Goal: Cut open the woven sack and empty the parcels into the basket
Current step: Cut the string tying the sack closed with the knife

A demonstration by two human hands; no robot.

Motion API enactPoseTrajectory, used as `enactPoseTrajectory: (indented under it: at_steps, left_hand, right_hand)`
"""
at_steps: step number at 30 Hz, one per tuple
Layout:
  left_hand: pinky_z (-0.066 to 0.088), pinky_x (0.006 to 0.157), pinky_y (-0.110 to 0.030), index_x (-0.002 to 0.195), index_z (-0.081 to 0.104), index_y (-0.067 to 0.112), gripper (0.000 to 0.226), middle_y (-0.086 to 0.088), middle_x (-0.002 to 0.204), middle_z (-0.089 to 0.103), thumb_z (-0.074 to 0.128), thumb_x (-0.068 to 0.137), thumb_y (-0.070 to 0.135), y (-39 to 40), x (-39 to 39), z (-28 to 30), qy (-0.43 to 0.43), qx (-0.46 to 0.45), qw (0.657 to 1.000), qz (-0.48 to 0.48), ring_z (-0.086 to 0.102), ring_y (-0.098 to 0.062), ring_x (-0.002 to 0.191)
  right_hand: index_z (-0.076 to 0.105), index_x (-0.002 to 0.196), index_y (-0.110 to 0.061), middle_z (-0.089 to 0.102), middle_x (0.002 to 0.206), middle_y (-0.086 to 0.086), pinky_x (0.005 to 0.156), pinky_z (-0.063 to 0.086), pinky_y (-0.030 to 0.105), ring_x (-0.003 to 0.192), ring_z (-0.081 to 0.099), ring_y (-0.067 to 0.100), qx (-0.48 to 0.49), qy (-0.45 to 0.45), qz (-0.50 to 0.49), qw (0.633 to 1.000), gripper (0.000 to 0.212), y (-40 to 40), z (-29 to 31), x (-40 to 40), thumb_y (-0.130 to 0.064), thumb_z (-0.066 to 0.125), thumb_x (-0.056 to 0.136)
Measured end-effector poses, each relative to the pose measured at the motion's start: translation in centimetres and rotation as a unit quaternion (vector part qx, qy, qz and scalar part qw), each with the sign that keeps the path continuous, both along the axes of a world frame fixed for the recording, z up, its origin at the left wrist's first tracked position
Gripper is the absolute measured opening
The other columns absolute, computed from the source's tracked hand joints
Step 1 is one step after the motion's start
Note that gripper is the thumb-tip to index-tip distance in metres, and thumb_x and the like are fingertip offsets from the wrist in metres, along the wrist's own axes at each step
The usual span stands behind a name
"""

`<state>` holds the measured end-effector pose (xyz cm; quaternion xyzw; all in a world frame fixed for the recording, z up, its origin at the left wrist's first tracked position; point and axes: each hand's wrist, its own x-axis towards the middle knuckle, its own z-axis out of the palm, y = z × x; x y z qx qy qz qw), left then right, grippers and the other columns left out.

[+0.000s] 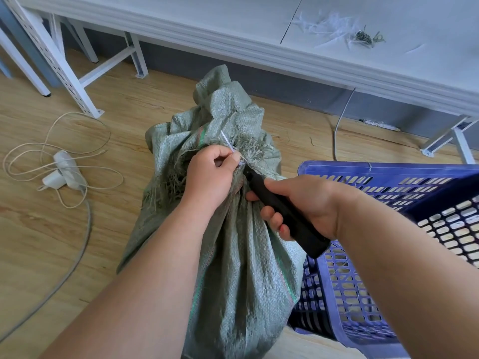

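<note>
At the left of the frame a power strip [63, 170] lay on the floor amid looped cord; at centre the sack [228, 229] stood upright, still tied; the left hand [210, 177] pinched the white tie [229, 147] at its bunched neck; the right hand [298, 206] gripped the black knife [285, 213], tip at the tie; cutting away from those fingers, with the tie pulled taut, looked wisest; the blue basket [388, 172] waited at right, beside the sack.
</note>
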<state>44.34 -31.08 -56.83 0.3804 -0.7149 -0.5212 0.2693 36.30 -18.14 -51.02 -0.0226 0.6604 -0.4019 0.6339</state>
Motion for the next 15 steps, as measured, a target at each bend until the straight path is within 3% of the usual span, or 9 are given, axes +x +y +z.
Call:
enactPoseTrajectory:
  at_steps: [15]
  left_hand:
    - [0.040,0.065,-0.012,0.086,0.064,0.016,0.008,0.008,0.081,0.063,0.062,0.091,0.021,0.41,-0.18,0.07,0.031,-0.027,0.999,-0.004,0.053,-0.004,0.071]
  right_hand:
    - [0.058,0.111,-0.018,0.045,0.056,0.000,0.039,0.033,0.016,0.039,0.040,0.010,0.017,0.045,0.025,0.999,0.035,-0.15,-0.07,-0.15,-0.042,0.034,0.103]
